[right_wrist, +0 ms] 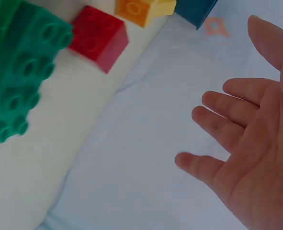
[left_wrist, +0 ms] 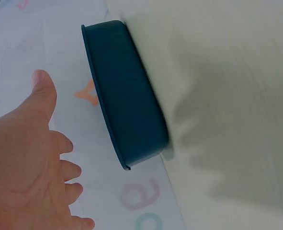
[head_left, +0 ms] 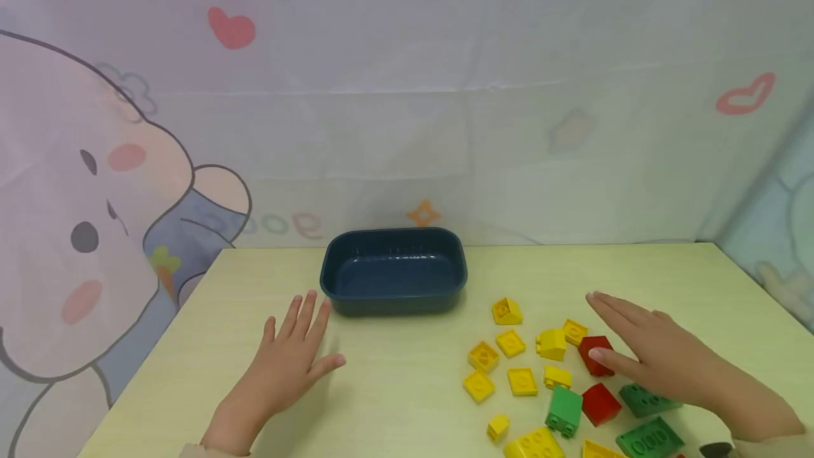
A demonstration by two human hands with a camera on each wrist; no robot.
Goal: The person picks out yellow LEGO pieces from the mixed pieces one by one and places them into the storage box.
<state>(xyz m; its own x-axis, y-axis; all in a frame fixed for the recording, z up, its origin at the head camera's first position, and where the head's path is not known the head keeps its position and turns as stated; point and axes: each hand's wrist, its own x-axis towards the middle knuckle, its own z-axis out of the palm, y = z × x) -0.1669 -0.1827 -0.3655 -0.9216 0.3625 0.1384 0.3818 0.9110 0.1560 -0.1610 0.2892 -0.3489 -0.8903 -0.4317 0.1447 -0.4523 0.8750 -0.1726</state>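
Note:
My left hand point(head_left: 286, 366) is over the table at the left, fingers spread and nothing held, its fingertips near the front left corner of a dark blue basin point(head_left: 394, 304). In the left wrist view the basin's side point(left_wrist: 127, 96) shows beyond the thumb. My right hand point(head_left: 668, 355) hovers at the right above toy building bricks, palm down with straight fingers and nothing in it. Below it lie a red brick point(head_left: 594, 359) and a green brick point(head_left: 642, 400), both partly covered by the hand in the head view. The right wrist view shows the palm point(right_wrist: 261, 139) bare.
Several yellow bricks point(head_left: 523, 382) are scattered right of the middle. Another red brick point(head_left: 600, 405) and green bricks point(head_left: 564, 412) lie nearer the front edge. A printed cloth point(head_left: 509, 126) hangs behind the table point(head_left: 394, 387).

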